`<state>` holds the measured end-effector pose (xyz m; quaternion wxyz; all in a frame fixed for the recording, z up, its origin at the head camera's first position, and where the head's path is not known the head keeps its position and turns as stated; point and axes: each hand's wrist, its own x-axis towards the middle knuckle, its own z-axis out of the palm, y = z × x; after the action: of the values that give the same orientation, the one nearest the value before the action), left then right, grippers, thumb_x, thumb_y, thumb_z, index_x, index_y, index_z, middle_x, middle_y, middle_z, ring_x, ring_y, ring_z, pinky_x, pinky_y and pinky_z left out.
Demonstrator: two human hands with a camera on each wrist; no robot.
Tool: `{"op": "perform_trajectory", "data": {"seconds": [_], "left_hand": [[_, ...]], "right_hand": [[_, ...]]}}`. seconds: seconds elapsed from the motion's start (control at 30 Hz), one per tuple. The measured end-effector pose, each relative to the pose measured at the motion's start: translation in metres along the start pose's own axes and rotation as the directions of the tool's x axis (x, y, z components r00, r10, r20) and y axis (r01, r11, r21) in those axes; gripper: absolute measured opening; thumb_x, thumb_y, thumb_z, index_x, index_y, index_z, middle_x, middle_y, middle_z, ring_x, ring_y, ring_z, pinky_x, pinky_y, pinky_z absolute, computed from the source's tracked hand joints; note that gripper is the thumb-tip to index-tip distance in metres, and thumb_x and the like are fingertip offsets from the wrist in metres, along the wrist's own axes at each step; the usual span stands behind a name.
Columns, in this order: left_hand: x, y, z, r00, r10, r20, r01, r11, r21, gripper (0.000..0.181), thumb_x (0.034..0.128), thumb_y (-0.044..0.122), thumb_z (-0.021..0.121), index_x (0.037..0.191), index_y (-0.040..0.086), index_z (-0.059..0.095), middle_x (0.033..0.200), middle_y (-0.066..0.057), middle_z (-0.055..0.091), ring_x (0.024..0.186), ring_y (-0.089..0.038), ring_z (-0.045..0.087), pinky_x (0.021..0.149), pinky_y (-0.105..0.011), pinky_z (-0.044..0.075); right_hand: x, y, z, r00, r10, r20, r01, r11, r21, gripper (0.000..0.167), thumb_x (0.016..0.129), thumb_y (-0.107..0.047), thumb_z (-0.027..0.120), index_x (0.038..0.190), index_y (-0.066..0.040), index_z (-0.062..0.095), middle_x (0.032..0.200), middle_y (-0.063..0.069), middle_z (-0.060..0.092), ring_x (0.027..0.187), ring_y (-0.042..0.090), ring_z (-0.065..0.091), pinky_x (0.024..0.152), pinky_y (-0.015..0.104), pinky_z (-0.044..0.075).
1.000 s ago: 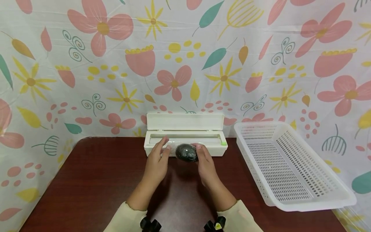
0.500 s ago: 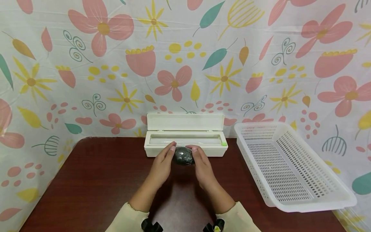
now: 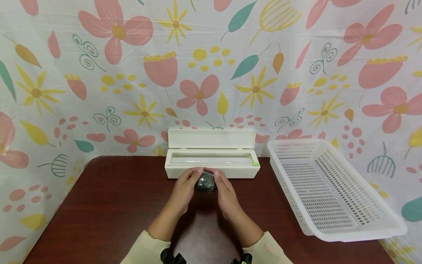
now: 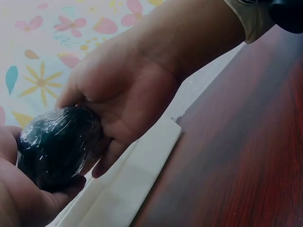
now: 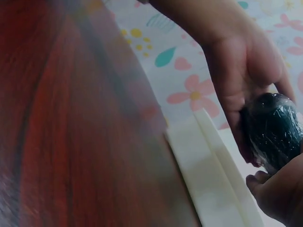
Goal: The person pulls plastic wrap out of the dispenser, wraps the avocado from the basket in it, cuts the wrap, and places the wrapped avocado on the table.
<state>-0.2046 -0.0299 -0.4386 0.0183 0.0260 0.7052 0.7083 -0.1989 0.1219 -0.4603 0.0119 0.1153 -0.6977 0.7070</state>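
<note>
A dark green, egg-shaped thing in clear cling film (image 3: 206,182) is held between both hands in front of the long box. In the head view, my left hand (image 3: 183,190) grips its left side, thumb on top, and my right hand (image 3: 228,196) grips the right side. In the left wrist view, the right hand (image 4: 128,90) has its fingers curled about the wrapped thing (image 4: 59,144), while the left hand (image 4: 23,201) shows at the lower left. Shiny film wrinkles cover its surface in the right wrist view, where the left hand (image 5: 236,71) is seen opposite. The underside is hidden.
Behind the hands stands a white cling film dispenser (image 3: 211,173), its lid (image 3: 211,139) raised, with a roll (image 3: 211,160) inside and a green slider (image 3: 255,164). A white perforated basket (image 3: 293,205) stands at the right on the dark red-brown table (image 3: 108,212). A floral cloth hangs behind.
The left hand has moved in from beside the wrapped thing and now grips it too. Both hands have brought it slightly left and closer to the body. Loose film at its left has been pressed down.
</note>
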Motion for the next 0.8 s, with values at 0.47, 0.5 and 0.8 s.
{"op": "perform_trajectory", "data": {"seconds": [0.47, 0.5, 0.8], "left_hand": [[0.0021, -0.0061, -0.0010, 1.000, -0.022, -0.003, 0.022, 0.999, -0.035, 0.033, 0.1007, 0.035, 0.059, 0.109, 0.006, 0.072, 0.112, -0.006, 0.068, 0.110, -0.016, 0.056, 0.097, -0.032, 0.041], [0.0021, -0.0058, -0.0014, 1.000, -0.021, -0.002, 0.020, 0.999, -0.043, 0.032, 0.1008, 0.034, 0.058, 0.108, 0.006, 0.072, 0.111, -0.006, 0.068, 0.109, -0.016, 0.056, 0.096, -0.032, 0.042], [0.0000, -0.0051, 0.0007, 1.000, -0.012, 0.004, 0.012, 1.000, -0.014, 0.036, 0.1033, 0.038, 0.054, 0.110, 0.006, 0.071, 0.108, -0.007, 0.069, 0.106, -0.016, 0.057, 0.093, -0.032, 0.042]], "right_hand": [[-0.0035, 0.0044, 0.0062, 0.998, 0.051, 0.048, -0.057, 0.988, 0.145, 0.053, 0.112, -0.039, 0.027, 0.147, -0.004, 0.049, 0.149, 0.016, 0.051, 0.129, 0.012, 0.053, 0.103, 0.021, 0.047], [-0.0036, 0.0045, 0.0064, 0.997, 0.051, 0.057, -0.059, 0.986, 0.155, 0.054, 0.112, -0.039, 0.027, 0.147, -0.003, 0.048, 0.149, 0.017, 0.050, 0.128, 0.011, 0.054, 0.102, 0.021, 0.047], [-0.0023, 0.0017, 0.0066, 0.998, 0.048, 0.048, -0.056, 0.983, 0.173, 0.053, 0.112, -0.036, 0.028, 0.146, 0.001, 0.048, 0.148, 0.020, 0.050, 0.125, 0.007, 0.056, 0.101, 0.021, 0.049]]}}
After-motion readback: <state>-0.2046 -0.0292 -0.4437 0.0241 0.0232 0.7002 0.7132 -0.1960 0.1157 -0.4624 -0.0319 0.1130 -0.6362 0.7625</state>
